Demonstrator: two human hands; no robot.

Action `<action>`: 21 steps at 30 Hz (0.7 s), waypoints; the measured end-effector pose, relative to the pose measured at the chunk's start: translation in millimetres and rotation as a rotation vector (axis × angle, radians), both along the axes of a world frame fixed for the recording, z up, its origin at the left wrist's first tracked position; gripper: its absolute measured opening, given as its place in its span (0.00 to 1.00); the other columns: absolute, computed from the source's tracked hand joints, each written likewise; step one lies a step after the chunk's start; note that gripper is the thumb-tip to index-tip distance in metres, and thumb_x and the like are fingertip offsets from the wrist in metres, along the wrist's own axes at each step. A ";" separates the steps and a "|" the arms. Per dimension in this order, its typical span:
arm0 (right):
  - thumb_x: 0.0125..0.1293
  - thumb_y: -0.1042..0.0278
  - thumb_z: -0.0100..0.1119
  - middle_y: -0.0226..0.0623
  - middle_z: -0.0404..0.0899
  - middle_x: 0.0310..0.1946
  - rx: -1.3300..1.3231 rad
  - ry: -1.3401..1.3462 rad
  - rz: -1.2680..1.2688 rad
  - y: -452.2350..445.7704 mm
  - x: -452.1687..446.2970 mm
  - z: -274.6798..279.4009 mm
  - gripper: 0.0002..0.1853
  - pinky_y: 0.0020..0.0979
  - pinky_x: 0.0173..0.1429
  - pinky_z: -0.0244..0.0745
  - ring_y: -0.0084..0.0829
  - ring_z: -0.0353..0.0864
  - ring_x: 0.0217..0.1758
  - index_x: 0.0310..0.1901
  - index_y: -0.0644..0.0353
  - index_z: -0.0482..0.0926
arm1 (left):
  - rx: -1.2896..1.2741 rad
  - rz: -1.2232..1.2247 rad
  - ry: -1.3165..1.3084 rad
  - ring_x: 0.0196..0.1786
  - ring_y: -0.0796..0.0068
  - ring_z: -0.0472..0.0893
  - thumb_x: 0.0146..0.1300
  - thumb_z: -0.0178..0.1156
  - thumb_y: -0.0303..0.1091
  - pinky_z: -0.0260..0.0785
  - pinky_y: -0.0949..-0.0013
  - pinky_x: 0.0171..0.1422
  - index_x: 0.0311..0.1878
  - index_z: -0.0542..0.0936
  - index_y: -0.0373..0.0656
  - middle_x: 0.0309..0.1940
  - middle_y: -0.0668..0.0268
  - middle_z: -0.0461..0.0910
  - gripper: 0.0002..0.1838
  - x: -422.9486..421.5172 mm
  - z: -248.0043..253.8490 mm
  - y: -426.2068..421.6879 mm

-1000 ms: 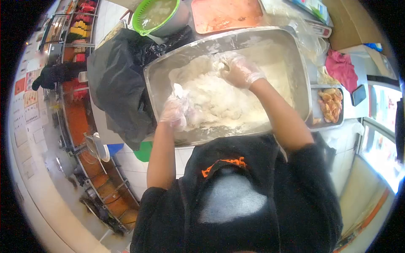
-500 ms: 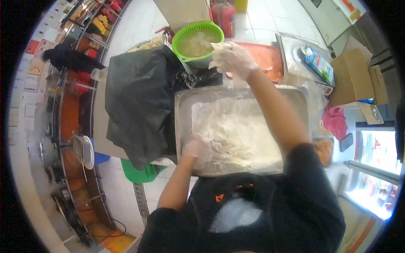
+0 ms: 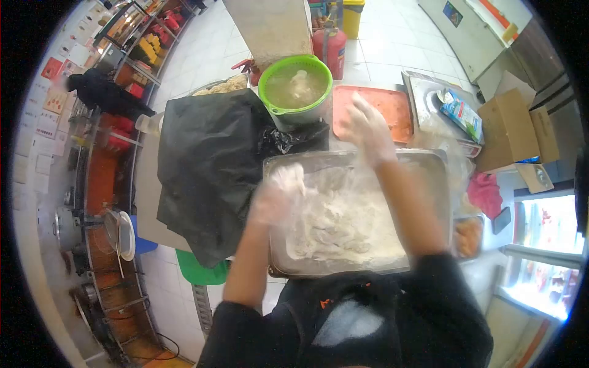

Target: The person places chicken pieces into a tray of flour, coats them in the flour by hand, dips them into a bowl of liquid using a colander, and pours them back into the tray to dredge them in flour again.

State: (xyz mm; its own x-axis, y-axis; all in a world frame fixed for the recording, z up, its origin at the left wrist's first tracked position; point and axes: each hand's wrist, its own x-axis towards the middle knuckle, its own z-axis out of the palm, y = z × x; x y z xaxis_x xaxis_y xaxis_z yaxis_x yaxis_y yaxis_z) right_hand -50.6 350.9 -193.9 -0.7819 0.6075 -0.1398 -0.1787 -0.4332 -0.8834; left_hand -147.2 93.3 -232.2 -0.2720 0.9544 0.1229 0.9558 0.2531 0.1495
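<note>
My left hand point(image 3: 270, 205), in a clear glove and blurred, is raised over the left side of a metal tray point(image 3: 432, 162) of white flour point(image 3: 368, 214). It grips a flour-coated piece point(image 3: 287, 178), probably chicken. More coated pieces point(image 3: 343, 230) lie heaped in the flour. My right hand point(image 3: 370, 132), gloved and dusted white, is over the tray's far edge, near an orange-red tray point(image 3: 402, 116). Its fingers are stretched out and hold nothing visible. Left of it, a green basket point(image 3: 270, 107) sits in a bucket of cloudy liquid, with a pale piece point(image 3: 300, 89) inside.
Black plastic sheeting point(image 3: 208, 165) covers the table's left part. A container of crumbly food point(image 3: 227, 86) stands behind it. To the right are a blue packet point(image 3: 460, 113), a cardboard box point(image 3: 509, 132) and a pink cloth point(image 3: 485, 193). A person point(image 3: 101, 89) stands far left.
My right hand has let go of a white-coated piece at the basket and moved down and right. My left hand has risen from the flour with a coated piece.
</note>
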 end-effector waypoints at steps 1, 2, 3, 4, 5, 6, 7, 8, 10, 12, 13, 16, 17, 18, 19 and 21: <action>0.73 0.60 0.50 0.37 0.72 0.54 0.009 -0.107 -0.044 -12.9 29.1 9.6 0.25 0.30 0.45 0.78 0.29 0.79 0.46 0.68 0.56 0.65 | 0.031 -0.006 0.099 0.52 0.60 0.77 0.65 0.55 0.36 0.70 0.59 0.53 0.43 0.72 0.43 0.44 0.55 0.77 0.09 -12.9 29.4 22.4; 0.72 0.61 0.51 0.38 0.71 0.56 0.018 -0.214 -0.089 -20.9 56.3 13.0 0.28 0.31 0.48 0.79 0.31 0.79 0.47 0.71 0.56 0.62 | 0.063 -0.007 0.200 0.47 0.62 0.79 0.66 0.54 0.35 0.72 0.58 0.48 0.34 0.72 0.45 0.37 0.57 0.78 0.06 -25.8 58.6 44.8; 0.71 0.63 0.52 0.37 0.72 0.56 0.035 -0.280 -0.100 -27.0 79.9 6.4 0.27 0.30 0.45 0.79 0.29 0.79 0.45 0.70 0.57 0.63 | 0.009 0.016 0.238 0.46 0.62 0.79 0.66 0.55 0.36 0.72 0.58 0.48 0.34 0.72 0.45 0.37 0.58 0.78 0.07 -49.3 61.3 66.3; 0.70 0.66 0.54 0.37 0.72 0.56 0.050 -0.346 -0.110 -30.7 101.6 -4.8 0.27 0.29 0.43 0.79 0.28 0.79 0.43 0.69 0.58 0.64 | -0.047 0.036 0.276 0.45 0.61 0.80 0.66 0.55 0.37 0.72 0.58 0.48 0.34 0.73 0.46 0.37 0.59 0.78 0.07 -72.8 63.9 87.9; 0.70 0.66 0.54 0.37 0.72 0.56 0.053 -0.355 -0.119 -32.4 124.8 -20.4 0.27 0.29 0.43 0.79 0.28 0.79 0.43 0.69 0.58 0.64 | -0.150 0.094 0.212 0.47 0.60 0.80 0.66 0.54 0.39 0.72 0.58 0.49 0.37 0.75 0.45 0.40 0.60 0.80 0.08 -100.2 56.7 112.3; 0.69 0.67 0.54 0.38 0.72 0.57 0.073 -0.416 -0.115 -33.0 148.0 -38.3 0.28 0.28 0.42 0.79 0.28 0.79 0.43 0.69 0.58 0.64 | -0.234 0.149 0.065 0.50 0.59 0.80 0.67 0.53 0.42 0.71 0.58 0.53 0.43 0.77 0.47 0.45 0.60 0.80 0.11 -126.4 47.5 136.7; 0.68 0.68 0.55 0.39 0.72 0.59 0.092 -0.475 -0.111 -34.3 165.2 -47.3 0.28 0.28 0.41 0.80 0.29 0.80 0.43 0.69 0.59 0.64 | -0.318 0.202 -0.081 0.54 0.58 0.79 0.67 0.52 0.46 0.71 0.57 0.57 0.49 0.79 0.48 0.50 0.59 0.80 0.16 -153.3 34.4 160.6; 0.68 0.68 0.55 0.39 0.72 0.59 0.092 -0.480 -0.124 -36.7 176.6 -48.3 0.28 0.28 0.41 0.80 0.29 0.80 0.43 0.69 0.59 0.64 | -0.310 0.192 -0.053 0.57 0.58 0.78 0.67 0.51 0.48 0.69 0.57 0.60 0.54 0.78 0.51 0.54 0.59 0.79 0.18 -190.9 6.2 186.5; 0.66 0.70 0.54 0.40 0.73 0.57 -0.010 -0.577 -0.169 -42.6 197.1 -50.7 0.28 0.27 0.40 0.80 0.28 0.81 0.44 0.68 0.61 0.65 | -0.357 0.307 0.049 0.61 0.58 0.76 0.67 0.50 0.52 0.67 0.58 0.65 0.58 0.78 0.53 0.59 0.57 0.77 0.22 -178.9 22.0 204.8; 0.66 0.70 0.55 0.40 0.76 0.55 0.105 -0.621 -0.156 -42.8 211.7 -55.5 0.27 0.29 0.42 0.81 0.29 0.81 0.45 0.67 0.62 0.67 | -0.227 0.506 0.101 0.63 0.58 0.74 0.66 0.50 0.53 0.67 0.58 0.66 0.59 0.77 0.52 0.61 0.55 0.75 0.24 -154.2 43.4 208.7; 0.66 0.69 0.55 0.41 0.78 0.53 0.224 -0.653 -0.121 -40.7 220.8 -61.8 0.26 0.30 0.45 0.81 0.30 0.82 0.46 0.66 0.62 0.68 | -0.051 0.582 0.076 0.65 0.58 0.73 0.65 0.50 0.54 0.67 0.58 0.65 0.60 0.77 0.50 0.63 0.54 0.73 0.26 -164.1 18.1 210.8; 0.66 0.67 0.56 0.46 0.82 0.48 0.793 -0.837 0.009 -41.6 238.8 -85.9 0.20 0.36 0.52 0.78 0.38 0.83 0.44 0.58 0.64 0.75 | -0.073 0.270 0.383 0.57 0.59 0.78 0.61 0.58 0.45 0.71 0.57 0.60 0.58 0.77 0.43 0.53 0.52 0.79 0.25 -98.6 59.2 170.7; 0.66 0.65 0.56 0.46 0.83 0.45 0.725 -0.817 0.004 -49.1 229.0 -70.7 0.18 0.39 0.54 0.76 0.41 0.83 0.43 0.54 0.65 0.78 | -0.034 0.240 0.293 0.54 0.60 0.80 0.59 0.60 0.44 0.72 0.57 0.58 0.56 0.78 0.42 0.49 0.52 0.81 0.24 -69.9 67.1 150.5; 0.66 0.65 0.56 0.46 0.83 0.45 0.695 -0.833 0.024 -47.2 227.9 -74.1 0.18 0.39 0.54 0.76 0.41 0.83 0.43 0.54 0.65 0.78 | 0.004 0.210 0.203 0.51 0.60 0.82 0.58 0.63 0.42 0.73 0.58 0.55 0.55 0.78 0.41 0.46 0.53 0.82 0.23 -41.1 75.2 130.2; 0.64 0.66 0.56 0.46 0.83 0.40 0.994 -0.755 0.230 -46.9 227.7 -79.2 0.15 0.39 0.50 0.77 0.41 0.83 0.41 0.48 0.66 0.80 | 0.046 0.431 -0.355 0.50 0.60 0.82 0.58 0.64 0.41 0.73 0.57 0.54 0.54 0.79 0.43 0.47 0.54 0.82 0.22 -9.5 79.7 119.3; 0.62 0.67 0.57 0.46 0.84 0.35 1.276 -0.632 0.439 -56.5 216.2 -83.2 0.12 0.40 0.47 0.78 0.42 0.83 0.39 0.41 0.67 0.81 | -0.165 0.037 -0.599 0.55 0.63 0.79 0.55 0.67 0.46 0.70 0.57 0.60 0.53 0.80 0.46 0.55 0.57 0.78 0.24 8.5 43.4 75.3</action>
